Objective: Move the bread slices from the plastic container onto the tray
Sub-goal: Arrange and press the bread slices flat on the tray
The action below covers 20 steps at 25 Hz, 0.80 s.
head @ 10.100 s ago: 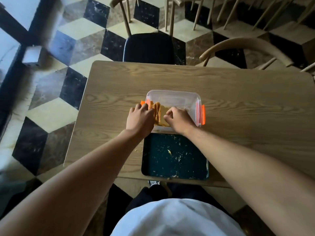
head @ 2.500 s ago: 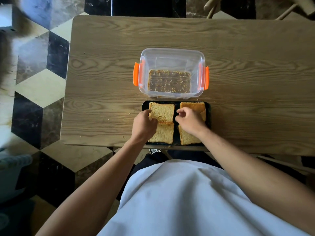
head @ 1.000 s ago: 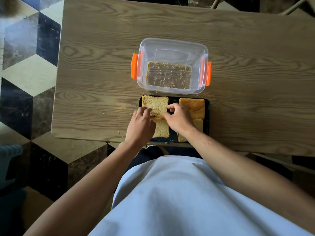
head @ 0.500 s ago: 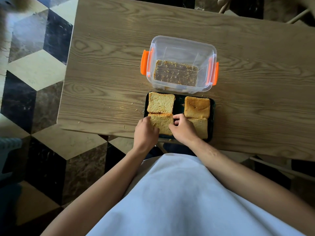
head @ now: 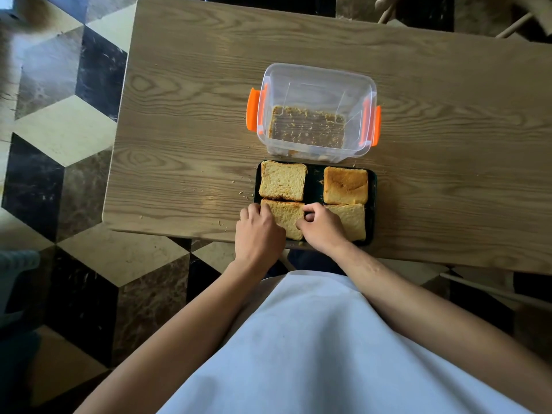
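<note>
Several bread slices lie flat on the dark tray (head: 313, 182) at the table's near edge: one far left (head: 282, 180), a browner one far right (head: 345, 185), one near right (head: 352, 219) and one near left (head: 286, 218). My left hand (head: 258, 231) and my right hand (head: 321, 227) pinch the two sides of the near-left slice. The clear plastic container (head: 313, 85) with orange clips stands just beyond the tray and holds only crumbs.
Loose crumbs dot the wooden table (head: 191, 109) left of the tray. Wooden chair parts (head: 388, 8) show past the far edge. The checkered floor (head: 65, 130) lies to the left, with a grey object (head: 15, 282) at the frame's left edge.
Both hands slid from the far-left slice back to the near-left slice and now hold its sides. All slices lie squared up on the tray.
</note>
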Available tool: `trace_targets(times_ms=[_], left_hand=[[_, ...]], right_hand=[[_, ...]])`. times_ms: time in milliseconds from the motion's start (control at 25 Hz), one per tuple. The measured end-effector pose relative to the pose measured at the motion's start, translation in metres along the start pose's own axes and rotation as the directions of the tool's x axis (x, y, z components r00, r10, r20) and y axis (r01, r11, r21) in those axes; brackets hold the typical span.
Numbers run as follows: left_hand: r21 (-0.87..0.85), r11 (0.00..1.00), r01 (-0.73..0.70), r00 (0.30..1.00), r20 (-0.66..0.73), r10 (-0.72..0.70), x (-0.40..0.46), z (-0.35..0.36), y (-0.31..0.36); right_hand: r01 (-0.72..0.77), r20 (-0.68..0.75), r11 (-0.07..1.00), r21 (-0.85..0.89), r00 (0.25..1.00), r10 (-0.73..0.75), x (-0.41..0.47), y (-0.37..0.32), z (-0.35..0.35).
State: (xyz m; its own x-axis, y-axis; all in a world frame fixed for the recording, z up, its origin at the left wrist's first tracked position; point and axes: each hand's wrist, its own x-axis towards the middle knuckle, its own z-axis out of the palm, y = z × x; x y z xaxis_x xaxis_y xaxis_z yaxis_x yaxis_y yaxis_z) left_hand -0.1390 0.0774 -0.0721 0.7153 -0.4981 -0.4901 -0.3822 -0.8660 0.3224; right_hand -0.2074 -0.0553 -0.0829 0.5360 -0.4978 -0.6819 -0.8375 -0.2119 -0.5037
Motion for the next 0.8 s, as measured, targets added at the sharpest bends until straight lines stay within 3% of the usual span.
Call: trace_targets(times_ms=[120, 280, 680, 800], left_hand=[[0.241, 0.942, -0.233, 0.972, 0.034, 0.232, -0.004, 0.007, -0.002], [0.310, 0.837, -0.450, 0.892, 0.196, 0.407, -0.003, 0.020, -0.007], [0.395, 0.780, -0.486, 0.872, 0.282, 0.401, 0.005, 0.023, -0.012], [0.346, 0.812, -0.469, 0.880, 0.253, 0.401, 0.004, 0.018, -0.009]], right_hand=[[0.018, -0.054, 0.999, -0.046, 0.998, -0.020, 0.000, 0.000, 0.004], [0.005, -0.037, 0.999, -0.035, 0.999, -0.006, 0.001, 0.000, 0.009], [0.046, 0.028, 0.999, -0.008, 0.999, -0.046, 0.000, -0.005, 0.007], [0.047, 0.034, 0.999, -0.003, 0.998, -0.047, -0.002, -0.005, 0.006]])
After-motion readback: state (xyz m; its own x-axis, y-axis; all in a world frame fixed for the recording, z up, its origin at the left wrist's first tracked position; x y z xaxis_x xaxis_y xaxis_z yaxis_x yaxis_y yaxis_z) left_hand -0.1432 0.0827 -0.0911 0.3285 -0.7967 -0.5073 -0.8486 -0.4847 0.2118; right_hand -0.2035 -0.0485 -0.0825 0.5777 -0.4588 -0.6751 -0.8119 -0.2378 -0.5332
